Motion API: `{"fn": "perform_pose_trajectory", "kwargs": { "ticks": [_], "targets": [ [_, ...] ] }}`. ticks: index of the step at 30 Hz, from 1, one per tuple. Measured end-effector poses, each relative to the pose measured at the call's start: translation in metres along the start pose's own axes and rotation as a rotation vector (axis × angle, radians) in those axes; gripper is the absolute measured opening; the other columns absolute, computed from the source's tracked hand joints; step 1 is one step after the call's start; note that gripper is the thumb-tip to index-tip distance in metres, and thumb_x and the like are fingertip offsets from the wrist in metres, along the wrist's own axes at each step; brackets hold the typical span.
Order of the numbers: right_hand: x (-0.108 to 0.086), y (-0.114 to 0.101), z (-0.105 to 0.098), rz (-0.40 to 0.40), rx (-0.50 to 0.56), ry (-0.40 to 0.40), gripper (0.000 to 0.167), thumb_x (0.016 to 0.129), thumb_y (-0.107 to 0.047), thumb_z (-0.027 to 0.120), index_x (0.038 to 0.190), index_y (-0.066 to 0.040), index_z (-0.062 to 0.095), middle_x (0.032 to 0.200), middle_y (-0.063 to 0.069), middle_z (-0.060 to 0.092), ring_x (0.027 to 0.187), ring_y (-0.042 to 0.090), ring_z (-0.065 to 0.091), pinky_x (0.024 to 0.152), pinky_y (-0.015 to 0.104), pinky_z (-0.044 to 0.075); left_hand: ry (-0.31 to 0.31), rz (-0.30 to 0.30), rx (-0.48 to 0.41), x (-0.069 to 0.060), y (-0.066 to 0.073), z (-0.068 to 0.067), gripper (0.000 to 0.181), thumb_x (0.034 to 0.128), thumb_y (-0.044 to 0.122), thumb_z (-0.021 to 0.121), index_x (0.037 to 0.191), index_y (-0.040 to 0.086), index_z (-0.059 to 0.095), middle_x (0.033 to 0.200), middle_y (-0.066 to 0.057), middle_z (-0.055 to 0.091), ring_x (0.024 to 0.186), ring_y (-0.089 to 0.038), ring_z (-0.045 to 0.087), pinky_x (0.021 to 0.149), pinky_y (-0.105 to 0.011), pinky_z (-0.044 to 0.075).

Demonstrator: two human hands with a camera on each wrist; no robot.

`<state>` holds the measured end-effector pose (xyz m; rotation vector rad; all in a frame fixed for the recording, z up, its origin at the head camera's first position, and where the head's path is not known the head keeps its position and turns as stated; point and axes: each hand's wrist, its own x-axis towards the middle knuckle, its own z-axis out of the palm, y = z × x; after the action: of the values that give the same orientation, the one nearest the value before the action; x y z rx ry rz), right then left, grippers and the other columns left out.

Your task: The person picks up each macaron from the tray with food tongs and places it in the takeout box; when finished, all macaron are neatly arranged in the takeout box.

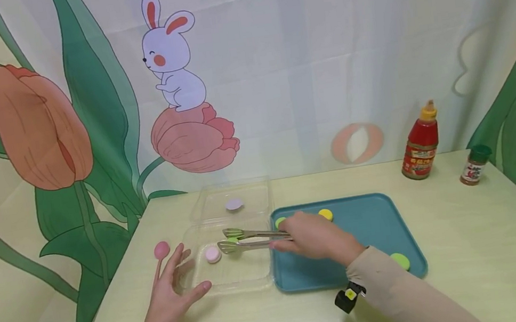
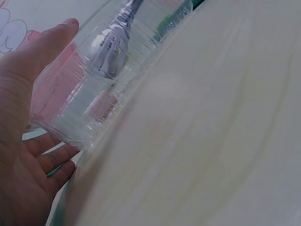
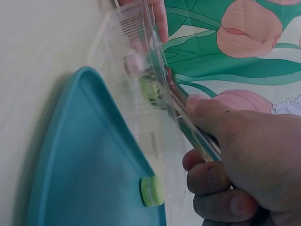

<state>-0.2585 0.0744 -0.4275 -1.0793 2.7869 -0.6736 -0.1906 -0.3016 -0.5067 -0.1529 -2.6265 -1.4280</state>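
Note:
My right hand [image 1: 313, 235] grips metal tongs [image 1: 260, 244] that reach over the clear plastic container [image 1: 248, 281]. Between the tong tips sits a green macaron [image 1: 232, 240], inside the container. A pink macaron [image 1: 212, 254] lies to its left. At the container's left side, my left hand [image 1: 170, 295] is spread, thumb by the front edge and fingers along the side. In the left wrist view the thumb and fingers lie about the container's corner. The blue tray [image 1: 368, 233] bears a green macaron [image 1: 280, 223] partly behind my right hand, a yellow macaron [image 1: 326, 215] and another green one [image 1: 400, 261].
The container's clear lid [image 1: 210, 207] lies folded back, with a pale oval sticker [image 1: 234, 204]. A red sauce bottle [image 1: 421, 149] and a small green-capped jar [image 1: 475, 166] stand at the back right. A pink round-headed stick [image 1: 161, 249] is beside my left hand.

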Motion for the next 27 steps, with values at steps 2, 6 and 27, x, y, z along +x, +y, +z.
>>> {"fn": "perform_pose_trajectory", "kwargs": {
  "ticks": [2, 6, 27],
  "targets": [
    [0.002, -0.004, -0.001, 0.021, -0.01, -0.004, 0.034, 0.111, -0.041, 0.07, 0.092, -0.013, 0.071, 0.068, -0.004, 0.052, 0.057, 0.009, 0.047, 0.056, 0.028, 0.039, -0.002, -0.001, 0.003, 0.0, 0.0, 0.0, 0.114, 0.0878, 0.03, 0.098, 0.177, 0.015, 0.029, 0.171, -0.015, 0.05, 0.156, -0.039, 0.051, 0.131, -0.074, 0.024],
    [0.005, -0.011, -0.001, 0.08, -0.032, -0.02, 0.033, 0.109, -0.043, 0.074, 0.092, -0.014, 0.072, 0.067, -0.004, 0.052, 0.057, 0.009, 0.047, 0.054, 0.029, 0.038, 0.001, 0.006, 0.007, 0.0, 0.001, 0.0, 0.113, 0.0879, 0.029, 0.098, 0.176, 0.014, 0.03, 0.17, -0.016, 0.051, 0.156, -0.039, 0.052, 0.131, -0.074, 0.023],
    [0.0, -0.01, -0.005, 0.109, -0.006, -0.018, 0.038, 0.109, -0.049, 0.071, 0.093, -0.014, 0.068, 0.069, -0.003, 0.054, 0.058, 0.011, 0.048, 0.054, 0.03, 0.039, 0.009, 0.01, 0.018, -0.001, 0.001, 0.0, 0.113, 0.0871, 0.029, 0.099, 0.176, 0.014, 0.03, 0.169, -0.015, 0.052, 0.154, -0.038, 0.054, 0.131, -0.073, 0.023]
  ]
}}
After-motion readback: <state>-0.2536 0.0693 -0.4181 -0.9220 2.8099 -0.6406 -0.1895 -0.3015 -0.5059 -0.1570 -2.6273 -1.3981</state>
